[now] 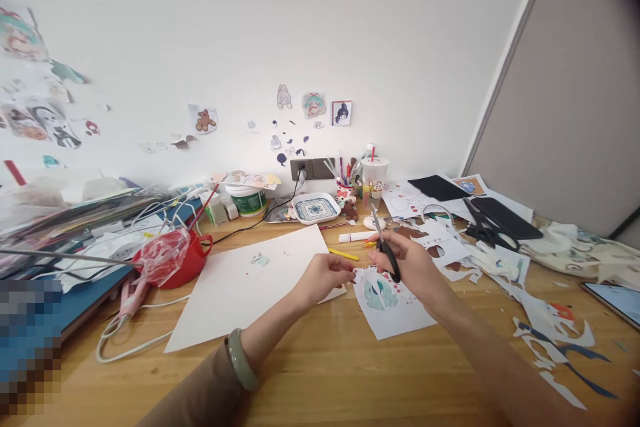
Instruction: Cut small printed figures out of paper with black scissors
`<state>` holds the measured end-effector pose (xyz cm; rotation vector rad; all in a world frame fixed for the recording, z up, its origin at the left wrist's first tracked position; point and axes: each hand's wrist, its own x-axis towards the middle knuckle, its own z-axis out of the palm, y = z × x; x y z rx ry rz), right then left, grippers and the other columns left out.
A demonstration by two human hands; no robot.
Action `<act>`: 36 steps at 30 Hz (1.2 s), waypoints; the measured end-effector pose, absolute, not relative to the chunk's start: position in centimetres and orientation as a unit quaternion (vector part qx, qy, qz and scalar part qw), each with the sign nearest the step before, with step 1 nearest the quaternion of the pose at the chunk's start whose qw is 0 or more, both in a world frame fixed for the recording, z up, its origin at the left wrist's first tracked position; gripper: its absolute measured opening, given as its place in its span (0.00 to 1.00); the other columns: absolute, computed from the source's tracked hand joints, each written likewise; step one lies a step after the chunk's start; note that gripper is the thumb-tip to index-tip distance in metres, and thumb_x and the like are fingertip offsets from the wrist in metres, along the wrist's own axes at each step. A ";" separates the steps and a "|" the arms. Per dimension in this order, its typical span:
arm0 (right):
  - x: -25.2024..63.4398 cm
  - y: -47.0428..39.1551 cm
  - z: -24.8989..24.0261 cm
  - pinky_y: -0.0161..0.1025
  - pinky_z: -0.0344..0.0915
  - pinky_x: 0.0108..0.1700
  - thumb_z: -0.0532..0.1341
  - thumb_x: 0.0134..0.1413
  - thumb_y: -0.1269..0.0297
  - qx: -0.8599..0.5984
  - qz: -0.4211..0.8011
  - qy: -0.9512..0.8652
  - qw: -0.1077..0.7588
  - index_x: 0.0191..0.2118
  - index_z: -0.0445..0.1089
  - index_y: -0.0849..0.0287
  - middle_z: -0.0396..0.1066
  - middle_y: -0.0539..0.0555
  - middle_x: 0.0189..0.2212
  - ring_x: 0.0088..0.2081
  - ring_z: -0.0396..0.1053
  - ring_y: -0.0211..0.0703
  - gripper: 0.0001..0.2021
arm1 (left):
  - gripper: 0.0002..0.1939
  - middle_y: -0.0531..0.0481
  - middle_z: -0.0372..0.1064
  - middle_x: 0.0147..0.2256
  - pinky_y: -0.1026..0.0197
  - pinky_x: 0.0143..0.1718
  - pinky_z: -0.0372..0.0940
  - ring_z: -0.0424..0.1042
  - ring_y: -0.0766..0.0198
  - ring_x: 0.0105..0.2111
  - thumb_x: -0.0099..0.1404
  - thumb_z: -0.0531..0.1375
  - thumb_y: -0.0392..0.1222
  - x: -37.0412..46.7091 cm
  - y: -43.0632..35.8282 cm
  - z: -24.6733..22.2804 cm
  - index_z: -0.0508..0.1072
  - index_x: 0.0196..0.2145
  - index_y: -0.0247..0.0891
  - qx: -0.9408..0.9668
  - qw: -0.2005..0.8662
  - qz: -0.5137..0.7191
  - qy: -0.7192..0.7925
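Observation:
My right hand (407,263) grips a pair of black-handled scissors (387,257), with the metal blades pointing up and away. To its left, my left hand (325,277) has thumb and fingers pinched together; whatever is between the fingertips is too small to make out. Right by those fingertips is the upper-left corner of a white paper sheet (383,323) printed with a teal figure and red dots. A larger white sheet (240,300) lies left of my left hand, with a small teal paper cut-out (260,258) on it.
Paper scraps (545,340) and a second pair of scissors (487,227) lie at right. A red pot (175,260) and cables stand at left. Toward the wall are a patterned tray (316,208), a plastic cup (374,180), a yellow pen (343,254) and a white marker (353,237).

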<state>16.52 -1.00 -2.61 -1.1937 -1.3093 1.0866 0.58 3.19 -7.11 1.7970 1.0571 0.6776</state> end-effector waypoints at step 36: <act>16.4 -0.1 -5.0 0.37 0.61 0.29 0.61 0.37 0.72 -0.518 0.425 -0.617 0.413 0.41 0.63 0.61 0.69 0.49 0.23 0.26 0.66 0.41 0.19 | 0.11 0.52 0.68 0.23 0.65 0.26 0.55 0.63 0.69 0.24 0.43 0.63 0.42 1.0 1.6 -6.1 0.69 0.26 0.34 0.572 0.627 0.353 0.394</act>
